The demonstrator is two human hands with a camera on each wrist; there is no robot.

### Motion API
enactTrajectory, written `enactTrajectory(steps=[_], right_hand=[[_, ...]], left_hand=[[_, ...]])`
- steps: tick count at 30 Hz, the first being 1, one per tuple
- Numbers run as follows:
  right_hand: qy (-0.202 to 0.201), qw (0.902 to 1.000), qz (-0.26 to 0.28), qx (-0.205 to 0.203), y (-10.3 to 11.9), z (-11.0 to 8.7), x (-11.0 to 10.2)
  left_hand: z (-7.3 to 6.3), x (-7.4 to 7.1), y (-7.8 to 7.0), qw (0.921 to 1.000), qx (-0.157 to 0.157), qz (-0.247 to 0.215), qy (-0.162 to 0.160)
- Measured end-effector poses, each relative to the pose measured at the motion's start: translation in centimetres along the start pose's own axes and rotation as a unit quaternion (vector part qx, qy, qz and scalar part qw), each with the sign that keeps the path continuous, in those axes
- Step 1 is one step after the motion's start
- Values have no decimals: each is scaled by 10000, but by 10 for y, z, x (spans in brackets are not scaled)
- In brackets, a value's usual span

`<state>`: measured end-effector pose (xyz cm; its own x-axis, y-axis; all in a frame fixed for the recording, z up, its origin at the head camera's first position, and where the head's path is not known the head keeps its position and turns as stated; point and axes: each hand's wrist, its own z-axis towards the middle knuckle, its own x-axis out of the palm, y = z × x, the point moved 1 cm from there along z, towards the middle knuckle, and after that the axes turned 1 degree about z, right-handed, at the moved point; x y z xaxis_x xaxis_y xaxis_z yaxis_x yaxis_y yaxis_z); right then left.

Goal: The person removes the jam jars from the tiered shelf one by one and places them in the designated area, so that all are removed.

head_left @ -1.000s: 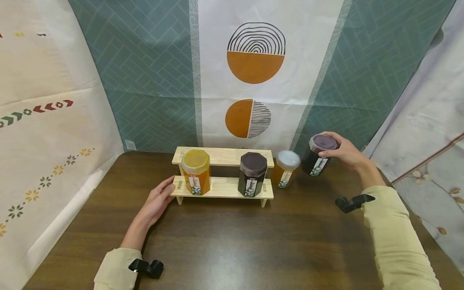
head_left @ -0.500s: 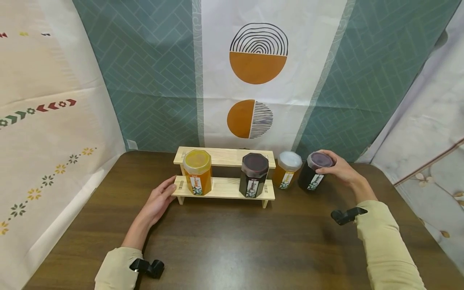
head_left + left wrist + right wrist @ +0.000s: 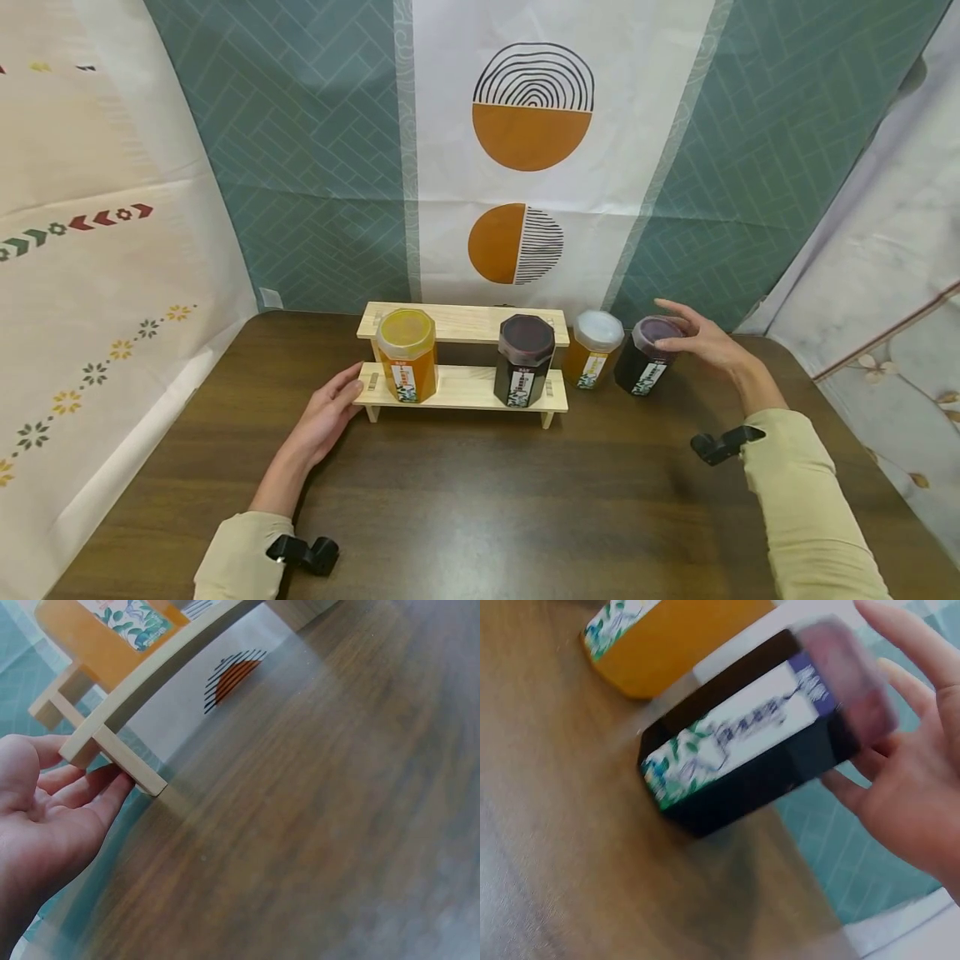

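A two-step wooden display shelf [image 3: 465, 388] stands against the back of the table. My left hand [image 3: 324, 417] grips its left end, with the thumb at the board and the fingers against the leg [image 3: 129, 760]. On the lower step sit an orange jar with a yellow lid [image 3: 408, 371] and a dark jar with a dark lid [image 3: 523, 358]. Right of the shelf, a dark jar with a purple lid [image 3: 643, 362] stands upright on the table. My right hand [image 3: 712, 346] is spread beside that lid, fingers loosened, thumb overlapping the lid in the head view.
An amber jar with a white lid [image 3: 588, 358] stands between the shelf and the purple-lidded jar. A patterned cloth backdrop [image 3: 322, 167] rises right behind the shelf. Brown wooden tabletop [image 3: 480, 492] stretches in front. Light cloth walls [image 3: 885, 333] flank both sides.
My right hand brought the purple-lidded jar down and left onto the table beside the white-lidded jar, then loosened its fingers from it. The left hand has stayed at the shelf's end.
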<state>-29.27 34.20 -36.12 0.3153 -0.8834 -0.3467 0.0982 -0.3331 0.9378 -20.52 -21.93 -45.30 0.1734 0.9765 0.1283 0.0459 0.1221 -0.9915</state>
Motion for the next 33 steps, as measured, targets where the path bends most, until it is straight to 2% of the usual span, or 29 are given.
enactTrajectory(steps=[6,10,18,25,33], right_hand=[[-961,9948,-173,-289,26,0,5],[-1109,9919,-233,-566,44,1,18],[-847,9935,-475,-592,71,6,61],[-224,9968,-86,-768,84,9,103],[452,9944,405,-863,87,10,142]], left_hand=[[1,1,1,10000,-8,3,1],[1,1,1,10000,-12,4,5],[1,2,-1,10000,-46,-62,-7],[0,1,-2,10000,-57,-49,-12],[0,1,-2,9999,-92,-63,-9]])
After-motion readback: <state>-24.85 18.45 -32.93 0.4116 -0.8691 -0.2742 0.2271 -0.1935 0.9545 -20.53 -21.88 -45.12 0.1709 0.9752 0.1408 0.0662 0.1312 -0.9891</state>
